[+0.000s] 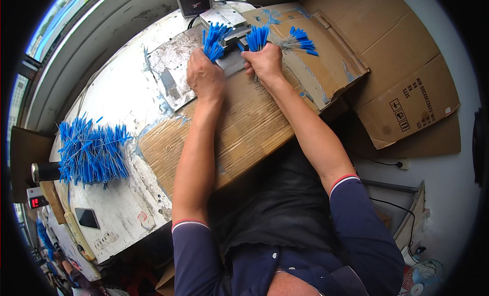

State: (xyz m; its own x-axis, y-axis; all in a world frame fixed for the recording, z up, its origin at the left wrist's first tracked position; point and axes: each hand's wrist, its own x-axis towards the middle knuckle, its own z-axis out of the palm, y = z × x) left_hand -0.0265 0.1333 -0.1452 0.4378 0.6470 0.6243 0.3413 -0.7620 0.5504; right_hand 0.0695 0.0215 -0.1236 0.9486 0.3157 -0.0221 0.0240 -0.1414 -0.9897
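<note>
A single view looks down from the person's head, steeply, at the surface [122,209] in front of the body. It faces forward and downward, so the far edge of the surface lies at the top and the person's chest at the bottom. The wide lens bends straight edges near the rim. Both forearms rise from the lower edge, and the hands [206,74] sit close, in the upper middle.
</note>
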